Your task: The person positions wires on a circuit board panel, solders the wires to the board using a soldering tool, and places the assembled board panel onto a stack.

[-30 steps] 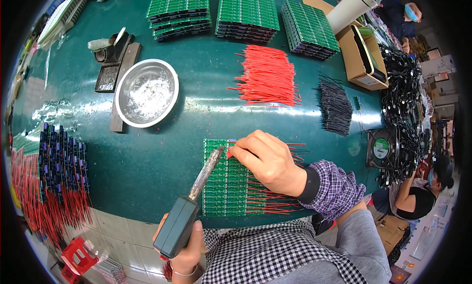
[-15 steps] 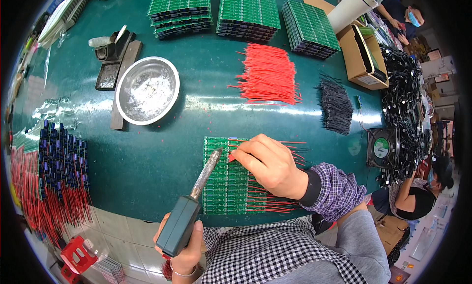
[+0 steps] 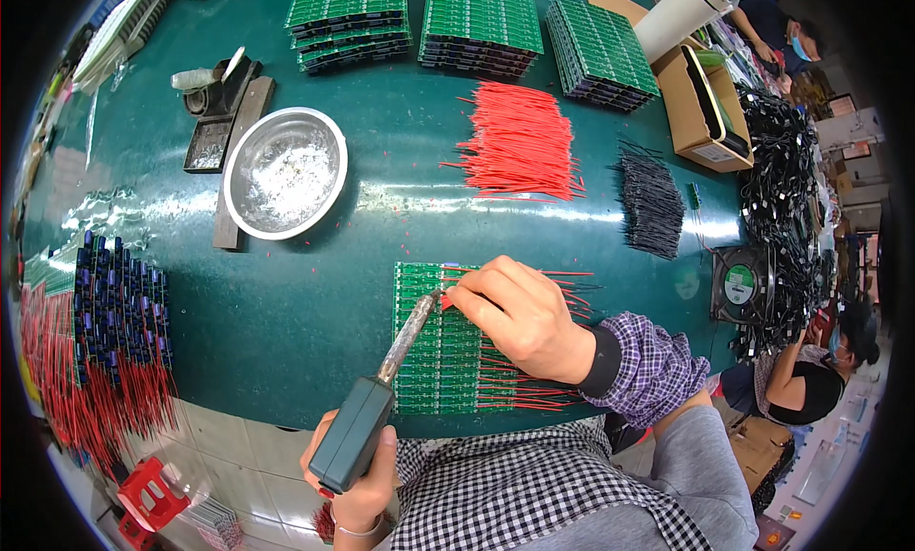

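My left hand (image 3: 367,475) is wrapped round the dark green handle of a soldering iron (image 3: 355,431). Its metal tip slants up to a green circuit board panel (image 3: 419,360) and meets it close to my right fingertips. My right hand (image 3: 524,320) is closed in a pinch on a red wire (image 3: 446,303), holding its end against the panel's upper part. Several red wires (image 3: 519,398) stick out from the panel's right side, partly under my right hand. A few dark wires lie among them.
Beyond the panel lie a pile of red wires (image 3: 522,141) and a bundle of black wires (image 3: 650,203). A metal bowl (image 3: 335,193) with solder bits stands left. Board stacks (image 3: 481,17) line the back; wired boards (image 3: 124,308) sit far left. A small fan (image 3: 739,286) is at right.
The iron's tip has shifted slightly right, toward my right fingertips on the panel. My right hand has barely moved.
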{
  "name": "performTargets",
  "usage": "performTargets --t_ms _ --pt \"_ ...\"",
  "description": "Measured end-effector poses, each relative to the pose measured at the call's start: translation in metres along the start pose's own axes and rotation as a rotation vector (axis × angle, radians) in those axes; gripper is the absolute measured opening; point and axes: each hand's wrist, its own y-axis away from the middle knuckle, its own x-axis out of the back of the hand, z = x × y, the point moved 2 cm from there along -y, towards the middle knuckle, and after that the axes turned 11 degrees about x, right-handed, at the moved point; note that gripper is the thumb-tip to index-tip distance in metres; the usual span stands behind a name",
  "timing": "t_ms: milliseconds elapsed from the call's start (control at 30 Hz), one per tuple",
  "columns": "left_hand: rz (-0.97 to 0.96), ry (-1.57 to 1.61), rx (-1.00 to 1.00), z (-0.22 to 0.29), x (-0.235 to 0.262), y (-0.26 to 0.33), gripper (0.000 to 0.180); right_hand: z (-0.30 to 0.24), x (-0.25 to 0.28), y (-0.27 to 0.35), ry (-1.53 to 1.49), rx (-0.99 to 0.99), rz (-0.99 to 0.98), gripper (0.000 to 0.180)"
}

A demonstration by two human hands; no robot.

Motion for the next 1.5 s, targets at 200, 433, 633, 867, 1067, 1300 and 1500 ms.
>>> performTargets --t_ms 200,433,633,867,1067,1300,1500 --pt "0.061 -0.018 -0.025 0.001 0.008 0.001 0.026 0.000 0.000 0.000 0.016 0.003 -0.012 0.024" --pt "0.516 -0.015 -0.450 0.013 0.056 -0.009 0.026 -0.002 0.000 -0.001 0.039 0.017 -0.015 0.020" --pt "0.420 0.277 -0.026 0.031 0.023 -0.073 0.043 -0.001 -0.003 0.003 0.035 -0.002 -0.028 0.019" --pt "0.227 0.161 -0.099 -0.004 0.016 -0.017 0.044 -0.010 0.012 -0.002 0.069 0.005 0.020 0.020" --pt "0.117 0.102 0.077 -0.004 0.015 0.012 0.038 -0.012 0.003 0.005 -0.010 -0.011 0.014 0.027" --pt "0.076 0.037 0.028 -0.007 0.010 0.011 0.029 -0.012 0.003 0.004 0.014 -0.006 0.001 0.026" --pt "0.020 0.031 0.038 -0.004 0.008 0.010 0.025 -0.013 0.003 0.003 0.020 -0.004 -0.018 0.027"
